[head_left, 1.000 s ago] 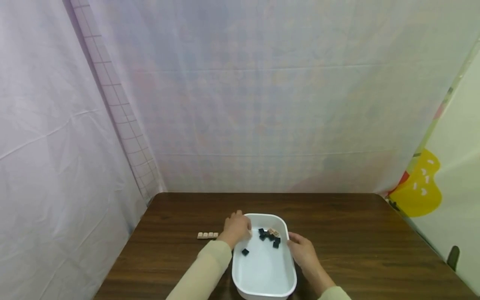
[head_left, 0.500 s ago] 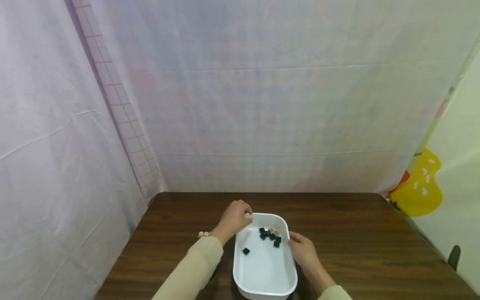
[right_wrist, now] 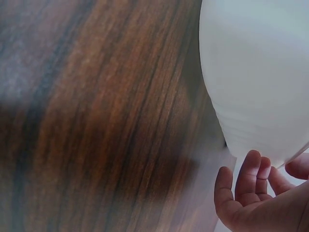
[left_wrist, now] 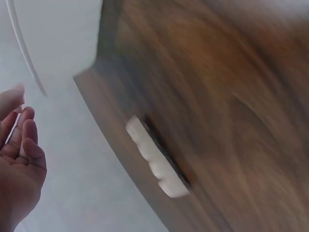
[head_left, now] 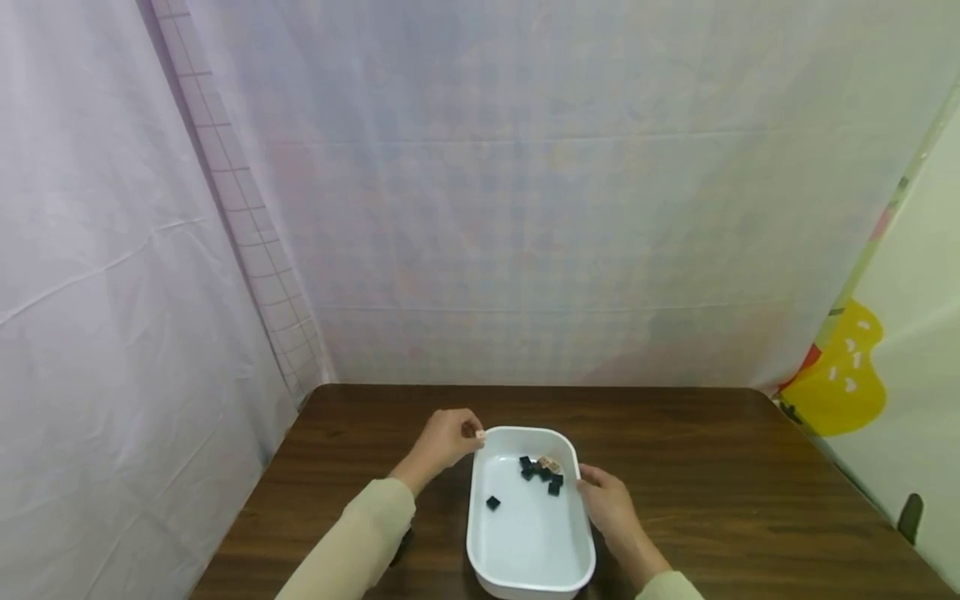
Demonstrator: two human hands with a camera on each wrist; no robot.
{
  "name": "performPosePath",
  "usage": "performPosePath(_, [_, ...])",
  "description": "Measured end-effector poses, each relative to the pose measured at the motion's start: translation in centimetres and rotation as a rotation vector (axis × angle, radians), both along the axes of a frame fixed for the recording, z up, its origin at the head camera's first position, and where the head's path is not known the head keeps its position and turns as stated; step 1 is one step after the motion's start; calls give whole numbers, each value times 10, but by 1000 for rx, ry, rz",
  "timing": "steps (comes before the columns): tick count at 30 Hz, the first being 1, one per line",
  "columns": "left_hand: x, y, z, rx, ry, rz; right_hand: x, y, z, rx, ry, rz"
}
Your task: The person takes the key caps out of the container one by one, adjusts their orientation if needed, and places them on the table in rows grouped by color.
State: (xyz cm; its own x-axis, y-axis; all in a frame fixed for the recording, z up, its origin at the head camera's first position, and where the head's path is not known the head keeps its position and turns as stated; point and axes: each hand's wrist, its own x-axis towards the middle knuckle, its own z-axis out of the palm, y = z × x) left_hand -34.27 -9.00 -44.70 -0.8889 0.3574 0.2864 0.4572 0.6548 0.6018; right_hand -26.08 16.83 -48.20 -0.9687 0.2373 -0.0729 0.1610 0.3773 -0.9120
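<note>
— Fingers of the left hand (head_left: 442,438): report state.
— Thumb and fingers are clamped on a small pale cube (head_left: 481,434). The cube is positioned at the far left corner of the white tray (head_left: 529,542); contact with the rim cannot be determined.
— Right hand (head_left: 609,506)?
— Its fingers (right_wrist: 248,176) are slightly apart and touch the outer wall on the right side of the tray.
— Tray contents?
— A cluster of black pieces (head_left: 555,489) lies in the far right part, with pale pieces (head_left: 553,467) adjoining. A single black piece (head_left: 492,503) lies apart, near the left wall.
— Items outside the tray?
— A row of pale blocks (left_wrist: 157,162) rests on the counter (head_left: 712,492), visible in the left wrist view. A dark object (head_left: 402,547), partly hidden, lies beside the left sleeve (head_left: 352,537); its type cannot be determined.
— Backdrop?
— A pale curtain (head_left: 540,208) hangs beyond the counter's far edge.
</note>
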Motion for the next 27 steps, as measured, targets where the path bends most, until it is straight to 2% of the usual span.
performPosePath(4, [1, -25, -4, 55, -10, 24, -1, 0, 1, -9, -25, -4])
performPosePath(9, [3, -54, -7, 52, 0, 72, -1, -1, 2, -11, -30, -2])
performPosePath(14, [6, -83, -12, 49, -49, 139, 0, -1, 2, -10, -23, -1])
performPosePath(18, [5, -109, -22, 48, -95, 200, 0, -1, 2, -10, -21, -3])
performPosePath(21, [5, -127, -30, 57, -92, 198, 0, -2, 3, -14, -29, -5])
performPosePath(23, [6, -137, -34, 55, -62, 172, 1, -2, 4, -15, -34, -5])
performPosePath(27, [9, -145, -41, 54, -82, 145, 1, -2, 4, -15, -38, -9])
